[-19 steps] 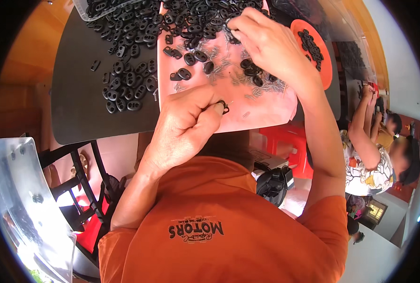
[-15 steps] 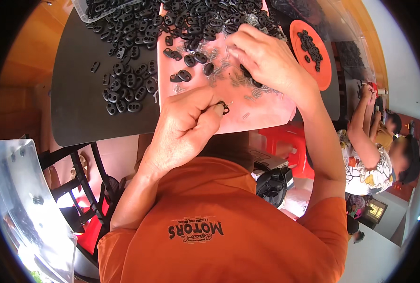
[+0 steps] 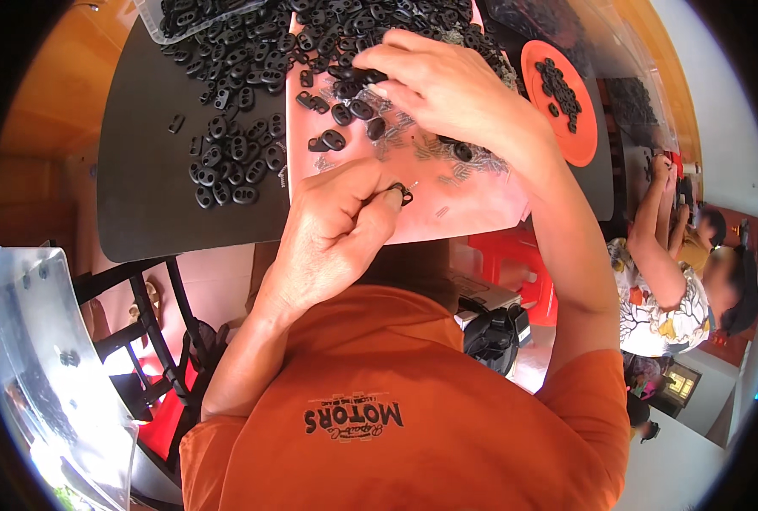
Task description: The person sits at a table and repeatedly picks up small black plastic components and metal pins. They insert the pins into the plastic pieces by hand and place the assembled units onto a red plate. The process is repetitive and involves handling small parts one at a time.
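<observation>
Black plastic bit (image 3: 408, 197) with a thin metal spring (image 3: 413, 186), pinched in the left hand (image 3: 338, 215) above the pink sheet (image 3: 421, 223) — right hand (image 3: 447, 89) half-curled at heaped black oval plastic pieces (image 3: 332, 38), can't tell if it's gripping any — orange oval plate (image 3: 580, 140) further right

Dark lettering (image 3: 353, 416) on orange shirt (image 3: 481, 434)

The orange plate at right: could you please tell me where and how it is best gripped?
Probably the near rim of the orange plate, from the person's side, thumb on top, fingers below: that margin shows no black pieces, which lie farther in.
</observation>
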The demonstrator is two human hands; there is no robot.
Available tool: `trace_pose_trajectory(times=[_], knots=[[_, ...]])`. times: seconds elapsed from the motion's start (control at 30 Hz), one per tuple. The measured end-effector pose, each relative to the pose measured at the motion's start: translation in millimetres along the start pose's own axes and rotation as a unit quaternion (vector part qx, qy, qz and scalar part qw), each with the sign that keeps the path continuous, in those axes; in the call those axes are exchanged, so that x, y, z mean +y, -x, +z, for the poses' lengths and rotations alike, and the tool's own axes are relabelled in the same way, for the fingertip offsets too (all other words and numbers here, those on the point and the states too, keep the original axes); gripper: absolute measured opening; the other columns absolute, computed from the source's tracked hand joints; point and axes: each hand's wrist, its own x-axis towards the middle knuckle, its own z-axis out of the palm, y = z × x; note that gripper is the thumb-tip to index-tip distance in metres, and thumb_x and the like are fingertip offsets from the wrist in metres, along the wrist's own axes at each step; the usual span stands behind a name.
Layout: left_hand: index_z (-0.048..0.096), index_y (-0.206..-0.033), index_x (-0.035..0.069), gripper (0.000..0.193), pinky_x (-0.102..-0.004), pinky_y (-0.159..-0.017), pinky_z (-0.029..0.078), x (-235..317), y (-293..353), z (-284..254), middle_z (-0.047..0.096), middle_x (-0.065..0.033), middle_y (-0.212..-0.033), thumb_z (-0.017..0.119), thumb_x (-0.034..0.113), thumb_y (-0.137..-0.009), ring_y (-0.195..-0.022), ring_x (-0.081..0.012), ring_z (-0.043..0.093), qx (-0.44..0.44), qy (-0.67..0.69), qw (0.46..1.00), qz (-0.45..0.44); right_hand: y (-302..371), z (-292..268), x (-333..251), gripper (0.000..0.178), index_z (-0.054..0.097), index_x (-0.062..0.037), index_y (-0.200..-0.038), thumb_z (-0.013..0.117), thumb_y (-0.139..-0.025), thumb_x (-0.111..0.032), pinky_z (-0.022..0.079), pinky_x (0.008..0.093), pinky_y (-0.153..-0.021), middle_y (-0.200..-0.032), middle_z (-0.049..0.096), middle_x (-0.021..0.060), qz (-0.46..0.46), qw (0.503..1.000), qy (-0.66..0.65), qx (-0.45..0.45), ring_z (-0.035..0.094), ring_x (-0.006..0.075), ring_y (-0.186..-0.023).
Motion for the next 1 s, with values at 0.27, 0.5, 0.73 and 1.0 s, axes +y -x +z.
trace_pose_trajectory(times=[0.27,0.5,0.73,1.0], knots=[[0.055,-0.081,-0.004,0.004,-0.0278,-0.052,0.038,-4,2,2,0.047,-0.0064,-0.064,0.053,-0.002,-0.084,-0.056,-0.0126,0.043,-0.001,0.001,1.0,0.022,32,-7,13,0.017,0.059,-0.0078,-0.104,0.059,-0.086,-0.008,0.049,0.0365,-0.065,-0.092,0.058,0.0078,0.025,0.998,-0.015,0.057,0.061,0.0285,-0.077],[0.056,-0.081,-0.005,0.006,-0.0233,-0.051,0.035,5,3,2,0.047,-0.0021,-0.064,0.052,-0.004,-0.084,-0.057,-0.0066,0.041,0.011,0.021,0.999,-0.041,21,7,5,0.011,0.059,-0.0051,-0.09,0.059,-0.08,-0.007,0.052,0.0432,-0.065,-0.09,0.059,0.0095,0.002,0.996,-0.019,0.088,0.063,0.0328,-0.079],[0.053,-0.076,-0.004,0.008,-0.0236,-0.051,0.032,2,0,4,0.045,-0.002,-0.065,0.052,-0.003,-0.084,-0.058,-0.0069,0.038,0.018,-0.01,1.0,0.013,9,5,-8,0.01,0.06,0.0,-0.085,0.057,-0.076,-0.005,0.052,0.0418,-0.063,-0.089,0.059,0.0123,0.004,0.999,0.02,0.026,0.065,0.0314,-0.08],[0.053,-0.076,-0.004,0.007,-0.0237,-0.051,0.033,3,1,3,0.048,-0.0035,-0.066,0.051,-0.004,-0.083,-0.057,-0.0076,0.039,0.015,-0.018,1.0,-0.003,37,-10,-12,0.012,0.06,-0.0025,-0.091,0.058,-0.08,-0.006,0.053,0.0406,-0.061,-0.088,0.059,0.0098,0.02,0.996,-0.032,0.084,0.064,0.0299,-0.075]])
